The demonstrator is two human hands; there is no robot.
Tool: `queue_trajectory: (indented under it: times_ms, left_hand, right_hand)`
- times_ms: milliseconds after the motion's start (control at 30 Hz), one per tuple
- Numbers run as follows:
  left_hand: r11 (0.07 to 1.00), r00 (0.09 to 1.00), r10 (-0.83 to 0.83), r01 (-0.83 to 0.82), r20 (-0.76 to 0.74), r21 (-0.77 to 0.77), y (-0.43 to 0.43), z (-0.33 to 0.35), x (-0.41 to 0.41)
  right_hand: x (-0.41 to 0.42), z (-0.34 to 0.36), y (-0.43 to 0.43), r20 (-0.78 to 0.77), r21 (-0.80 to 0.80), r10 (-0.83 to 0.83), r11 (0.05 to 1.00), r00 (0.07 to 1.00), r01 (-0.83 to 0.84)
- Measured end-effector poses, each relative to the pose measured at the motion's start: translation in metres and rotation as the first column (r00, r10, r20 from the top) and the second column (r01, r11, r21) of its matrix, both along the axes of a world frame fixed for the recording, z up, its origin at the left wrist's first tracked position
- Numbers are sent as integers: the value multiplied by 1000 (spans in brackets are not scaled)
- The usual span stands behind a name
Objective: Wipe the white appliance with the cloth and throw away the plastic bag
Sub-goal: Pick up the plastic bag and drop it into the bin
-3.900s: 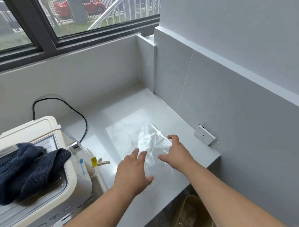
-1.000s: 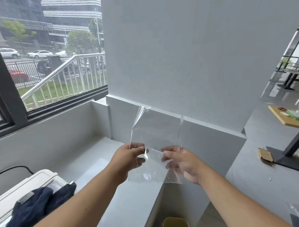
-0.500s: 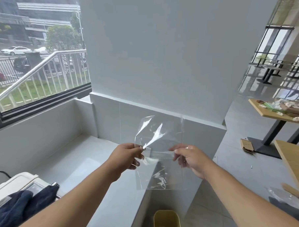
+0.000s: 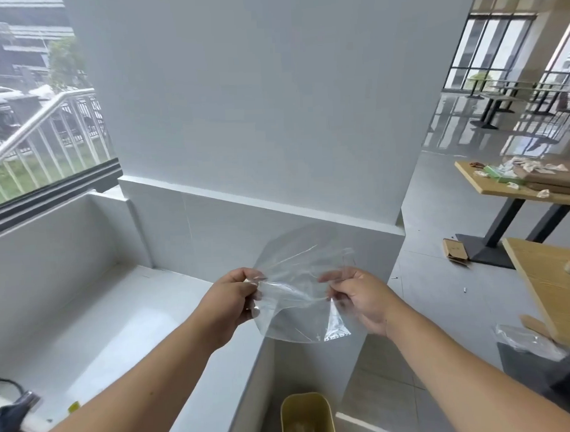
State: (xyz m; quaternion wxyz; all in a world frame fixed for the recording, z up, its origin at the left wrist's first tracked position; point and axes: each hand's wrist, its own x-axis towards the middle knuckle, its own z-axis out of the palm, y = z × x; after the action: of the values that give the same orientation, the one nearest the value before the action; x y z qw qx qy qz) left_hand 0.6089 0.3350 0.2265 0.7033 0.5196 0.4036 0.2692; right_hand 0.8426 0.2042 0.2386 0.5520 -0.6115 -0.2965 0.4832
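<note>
Clear plastic bag point(image 4: 300, 293) pinched taut between left hand point(image 4: 230, 300) and right hand point(image 4: 362, 297), held in the air above the table point(image 4: 118, 327) edge and yellow bin point(image 4: 307, 417) below; light and floaty, likely to drift past the narrow opening if released unscrunched.

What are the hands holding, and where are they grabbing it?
A clear plastic bag. The left hand pinches its left edge, the right hand its right edge.
</note>
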Motion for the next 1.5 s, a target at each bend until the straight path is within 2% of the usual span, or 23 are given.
queue_trajectory:
  times_ms: [133, 267, 367, 467, 567, 600, 700, 867, 967, 1067, 1100, 1200, 1233, 1267, 1300, 1433, 1500]
  left_hand:
    - [1000, 1000, -5, 5, -22, 21, 4, -6, 15]
    - [999, 1000, -23, 22, -3, -46, 9, -10, 23]
    - [994, 992, -104, 102, -75, -34, 17, -16, 29]
    - [989, 971, -116, 132, -207, 63, 20, -22, 36]
    - [972, 952, -103, 159, -289, 176, 21, -33, 43]
    - [966, 945, -82, 154, -318, 209, 22, -36, 45]
    - [942, 932, -26, 144, -361, 302, 21, -42, 53]
    - [855, 905, 6, 216, -425, 471, 16, -50, 67]
    - [803, 859, 24, 288, -511, 522, 12, -53, 74]
    - [755, 823, 70, 325, -564, 569, 13, -58, 75]
    - [748, 821, 94, 316, -563, 584, 15, -59, 74]
    - [742, 814, 144, 288, -563, 606, 22, -63, 68]
    - [737, 807, 148, 296, -572, 608, 24, -64, 66]
    - [731, 801, 147, 308, -581, 609, 26, -66, 64]
    - [731, 796, 142, 317, -588, 605, 27, -67, 63]
    - [759, 786, 110, 329, -609, 562, 28, -72, 65]
    - [772, 787, 75, 342, -612, 536, 27, -75, 70]
  right_hand:
    - [14, -10, 3, 79, -4, 3, 1000, 997, -3]
    - [28, -20, 5, 355, -37, 31, 999, 934, -19]
    - [39, -30, 3, 518, -53, 54, 998, 853, -32]
    - [44, -40, -1, 681, -173, 211, 977, 701, -125]
    - [45, -51, -4, 799, -368, 441, 896, 408, -248]
    - [45, -51, -7, 795, -412, 487, 871, 363, -267]
    - [46, -49, -14, 751, -468, 537, 844, 384, -263]
    - [42, -38, -9, 695, -367, 434, 900, 573, -235]
    - [36, -40, -2, 678, -356, 438, 898, 590, -259]
    - [31, -43, 5, 564, -400, 485, 868, 669, -293]
    - [31, -45, 6, 554, -452, 532, 838, 640, -305]
    - [37, -59, 4, 565, -685, 740, 667, 366, -291]
    - [37, -63, 3, 541, -734, 785, 616, 302, -286]
    - [38, -67, 2, 530, -750, 801, 595, 277, -287]
    - [38, -69, 3, 542, -733, 787, 614, 296, -293]
    - [32, -73, 18, 683, -503, 580, 814, 445, -290]
    - [26, -77, 28, 685, -473, 565, 825, 461, -310]
